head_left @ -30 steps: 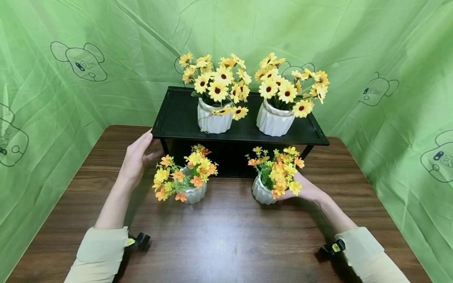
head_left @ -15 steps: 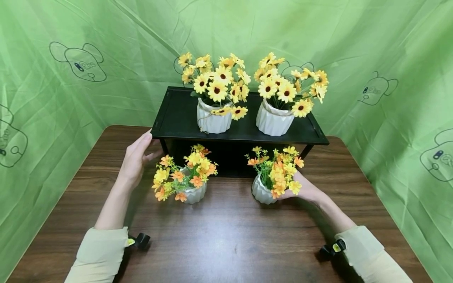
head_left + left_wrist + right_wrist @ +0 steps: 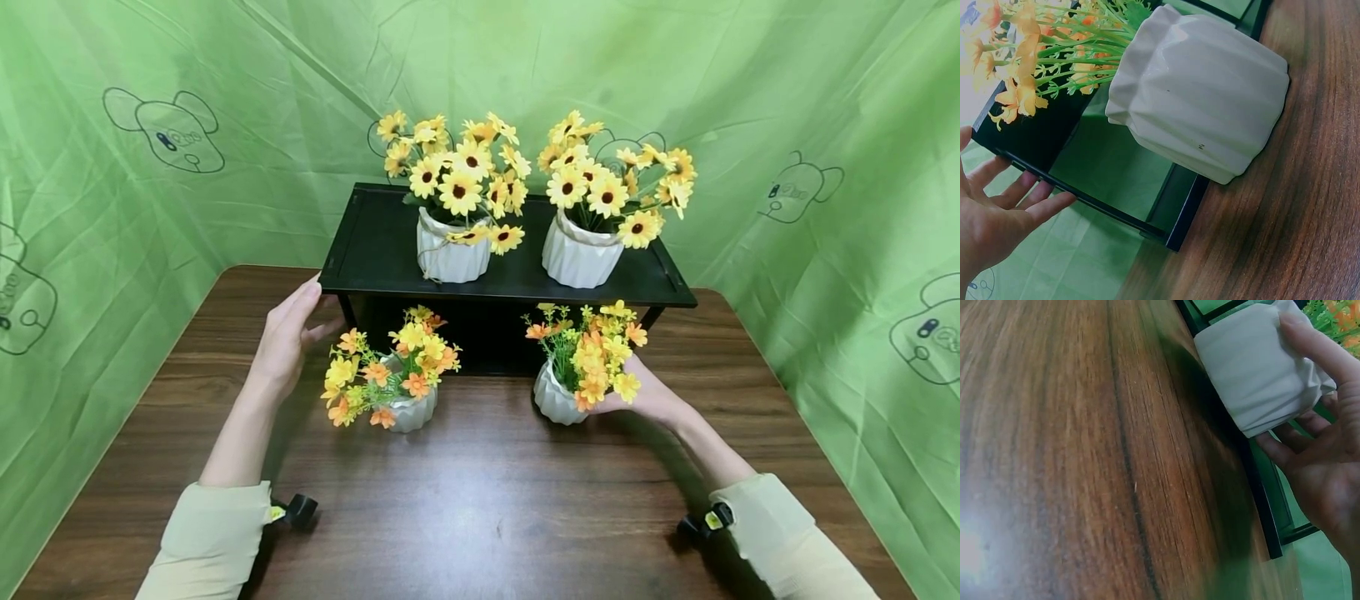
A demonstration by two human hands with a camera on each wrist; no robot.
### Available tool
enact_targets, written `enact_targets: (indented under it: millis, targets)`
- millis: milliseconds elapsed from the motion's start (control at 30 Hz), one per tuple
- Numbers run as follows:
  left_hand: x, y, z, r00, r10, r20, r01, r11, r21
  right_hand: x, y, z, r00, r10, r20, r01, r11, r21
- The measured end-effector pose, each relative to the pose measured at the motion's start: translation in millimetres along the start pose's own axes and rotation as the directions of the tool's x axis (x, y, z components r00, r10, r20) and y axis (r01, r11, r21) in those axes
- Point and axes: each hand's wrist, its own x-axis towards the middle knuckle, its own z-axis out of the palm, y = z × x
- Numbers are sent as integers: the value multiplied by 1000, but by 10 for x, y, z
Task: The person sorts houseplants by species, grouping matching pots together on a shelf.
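In the head view my right hand (image 3: 645, 392) grips a white fluted flowerpot (image 3: 557, 396) of yellow and orange artificial flowers from its right side. The right wrist view shows the thumb over the pot's (image 3: 1260, 369) wall and fingers behind, with the base tilted off the tabletop. My left hand (image 3: 288, 333) holds the front left corner of a black two-tier shelf (image 3: 510, 290), thumb at the top board's edge, fingers at the side frame (image 3: 1104, 209). A matching flowerpot (image 3: 412, 412) stands in front of the shelf near my left hand.
On the top board sit two white pots, a left one (image 3: 453, 254) and a right one (image 3: 581, 254), with yellow daisy-like flowers. The shelf stands toward the back of a brown wood-grain table (image 3: 465, 500). Green cloth (image 3: 285, 125) hangs behind and at both sides.
The right hand's flowerpot has risen slightly and shifted a little toward the shelf. My left hand stays at the shelf corner, and the other pots have not moved.
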Motion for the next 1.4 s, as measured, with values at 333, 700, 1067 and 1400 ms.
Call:
enact_targets:
  millis: [333,700,1067,1400]
  targets:
    - [0,-8,2,1000,-6,-2,6,1000,2,162,11,23,996,-47,-80,41,996,-76]
    - [-2,-9,-4,1000,-7,-6,7,1000,1,338,47,-15,983,112,-145,-133,980,-145]
    - [5,-9,-6,1000,-12,-5,12,1000,4,569,82,-84,963,199,-180,-216,973,-79]
    - [15,-6,-4,1000,-13,-7,13,1000,3,759,130,-124,978,107,-177,-95,993,77]
